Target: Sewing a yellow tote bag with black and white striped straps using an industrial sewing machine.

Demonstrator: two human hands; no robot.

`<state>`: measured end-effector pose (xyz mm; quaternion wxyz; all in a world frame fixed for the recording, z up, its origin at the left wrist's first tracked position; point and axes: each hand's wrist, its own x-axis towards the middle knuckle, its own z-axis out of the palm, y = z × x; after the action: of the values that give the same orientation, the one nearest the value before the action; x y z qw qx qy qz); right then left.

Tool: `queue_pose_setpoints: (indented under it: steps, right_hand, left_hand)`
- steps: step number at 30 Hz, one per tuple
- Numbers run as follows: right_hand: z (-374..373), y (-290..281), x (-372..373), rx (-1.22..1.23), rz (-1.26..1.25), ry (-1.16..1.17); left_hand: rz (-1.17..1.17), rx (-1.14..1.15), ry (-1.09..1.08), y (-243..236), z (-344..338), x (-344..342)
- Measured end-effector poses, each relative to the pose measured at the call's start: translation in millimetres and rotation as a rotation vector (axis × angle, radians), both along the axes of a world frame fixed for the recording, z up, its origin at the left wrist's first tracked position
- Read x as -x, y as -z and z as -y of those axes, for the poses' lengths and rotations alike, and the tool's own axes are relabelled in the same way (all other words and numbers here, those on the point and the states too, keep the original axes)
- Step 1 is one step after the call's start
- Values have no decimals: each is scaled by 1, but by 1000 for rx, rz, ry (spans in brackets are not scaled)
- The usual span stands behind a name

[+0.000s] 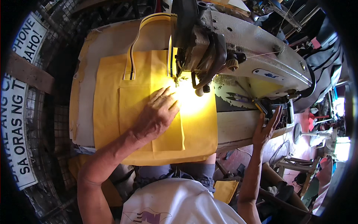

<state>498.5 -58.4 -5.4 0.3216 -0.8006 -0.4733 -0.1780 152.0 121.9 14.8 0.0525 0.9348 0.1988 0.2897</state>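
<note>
My left hand (160,110) lies flat on a yellow fabric panel (106,100), its fingertips close to the lit needle area of the sewing machine (238,37). A smaller yellow rectangle, like a pocket (134,106), sits on the panel, partly under that hand. A yellow strap with a dark stripe (131,56) loops up from the panel; its right leg runs beside the needle, and the machine head hides part of it. My right hand (266,128) is raised by the table's right end with fingers stretched and nothing in it, near a yellow-handled tool (260,105).
Dark thread snips (238,98) lie on the machine bed behind the needle area. The pale table (80,123) extends left of the fabric. A wire mesh wall with a lettered sign (28,145) stands at left. Yellow pieces (225,190) rest below the table; a stand fan (298,133) is at right.
</note>
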Motion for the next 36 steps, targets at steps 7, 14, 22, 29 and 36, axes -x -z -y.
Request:
queue_pose_setpoints:
  steps: [7, 14, 22, 29, 36]
  right_hand:
    - [-2, -1, 0, -1, 2, 27]
    - [-1, -1, -1, 0, 18, -2]
    - [-2, -2, 0, 11, 10, 23]
    - [-1, -1, 2, 51, 35, 80]
    - [-1, -2, 4, 55, 93, 22]
  left_hand:
    - [17, 20, 7, 1, -4, 0]
    - [27, 12, 12, 0, -7, -1]
    - [38, 16, 12, 1, -12, -2]
    - [1, 37, 17, 1, -12, -1]
    - [14, 34, 3, -2, -11, -3]
